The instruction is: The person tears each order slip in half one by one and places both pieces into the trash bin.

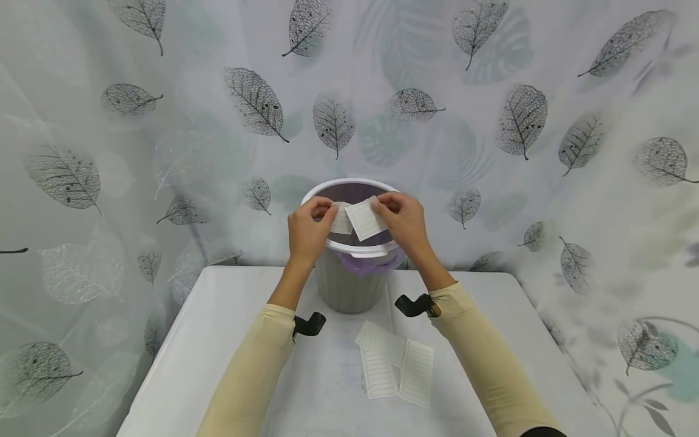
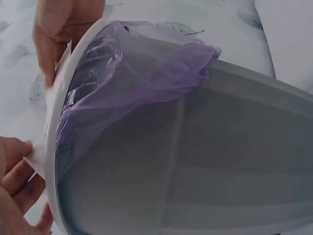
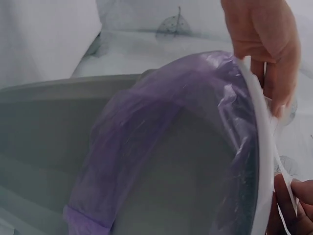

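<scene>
Left paper piece, white and lined, is pinched between thumb and fingers of the left hand; right paper piece, same kind, is pinched by the fingers of the right hand. Right piece partly overlaps the left one in the head view; cannot tell if they touch. Both are just above the mouth of the grey bin, between the two sets of fingers. White rim circles below the fingers; purple liner drapes over the front edge, below the right fingers. Three lined slips lie overlapping on the counter, lower than the fingers and nearer the person. Leaf-print backdrop behind the fingers. Cream sleeves and black wrist mounts sit behind both hands.
</scene>
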A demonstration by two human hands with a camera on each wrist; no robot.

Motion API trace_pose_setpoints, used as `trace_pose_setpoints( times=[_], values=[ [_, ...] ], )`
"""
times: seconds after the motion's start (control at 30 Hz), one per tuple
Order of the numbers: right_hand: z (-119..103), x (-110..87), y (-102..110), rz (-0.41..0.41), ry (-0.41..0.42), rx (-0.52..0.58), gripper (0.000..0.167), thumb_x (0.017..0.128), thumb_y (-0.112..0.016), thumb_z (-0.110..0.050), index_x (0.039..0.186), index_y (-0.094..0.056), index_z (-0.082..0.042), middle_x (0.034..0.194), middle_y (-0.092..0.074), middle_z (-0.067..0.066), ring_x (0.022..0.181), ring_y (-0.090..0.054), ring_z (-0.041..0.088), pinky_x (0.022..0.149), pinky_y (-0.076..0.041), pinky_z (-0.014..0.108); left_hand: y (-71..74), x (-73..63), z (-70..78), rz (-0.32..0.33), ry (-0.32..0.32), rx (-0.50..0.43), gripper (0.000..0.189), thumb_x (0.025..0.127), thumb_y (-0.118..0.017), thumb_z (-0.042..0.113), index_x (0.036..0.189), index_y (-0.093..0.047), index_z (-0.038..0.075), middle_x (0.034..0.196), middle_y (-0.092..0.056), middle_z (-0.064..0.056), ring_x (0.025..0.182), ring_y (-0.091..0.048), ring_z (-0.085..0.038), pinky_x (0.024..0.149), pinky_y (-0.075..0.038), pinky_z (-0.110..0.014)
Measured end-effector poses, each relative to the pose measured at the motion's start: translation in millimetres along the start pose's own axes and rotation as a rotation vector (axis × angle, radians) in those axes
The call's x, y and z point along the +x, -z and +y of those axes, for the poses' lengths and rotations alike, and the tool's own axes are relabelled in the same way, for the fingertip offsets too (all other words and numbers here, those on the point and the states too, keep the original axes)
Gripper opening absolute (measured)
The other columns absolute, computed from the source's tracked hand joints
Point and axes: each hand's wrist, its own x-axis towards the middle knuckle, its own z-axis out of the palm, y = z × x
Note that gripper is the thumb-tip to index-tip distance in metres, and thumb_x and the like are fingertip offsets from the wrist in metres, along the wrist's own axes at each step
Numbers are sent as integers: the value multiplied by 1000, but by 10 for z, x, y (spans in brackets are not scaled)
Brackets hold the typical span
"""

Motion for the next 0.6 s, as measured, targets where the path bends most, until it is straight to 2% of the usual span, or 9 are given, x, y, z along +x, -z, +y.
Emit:
trace_pose_setpoints(
  times=[0.27, 0.5, 0.6],
  values=[
    [36, 63, -16, -58, -13, -173, 12, 95, -77, -10, 97, -78, 2, 88, -77, 13, 78, -71, 24, 65, -50, 26, -54, 53, 23, -130, -11, 137, 8, 95, -76, 12, 96, -76, 3, 89, -78, -6, 80, -74, -24, 79, -54, -43],
    [36, 81, -26, -146, -40, -288, 11, 96, -76, -10, 98, -78, 0, 89, -77, 12, 79, -70, 24, 67, -52, 32, -68, 65, 40, -191, -14, 238, 6, 93, -78, 12, 92, -78, 6, 87, -78, -3, 76, -71, -20, 70, -53, -41],
    [39, 84, -20, -180, -46, -333, 11, 96, -76, -12, 97, -78, -1, 87, -76, 10, 77, -69, 24, 66, -52, 34, -65, 67, 33, -215, -10, 268, 6, 92, -78, 13, 91, -78, 7, 87, -78, -3, 77, -71, -20, 71, -53, -41]
  ],
)
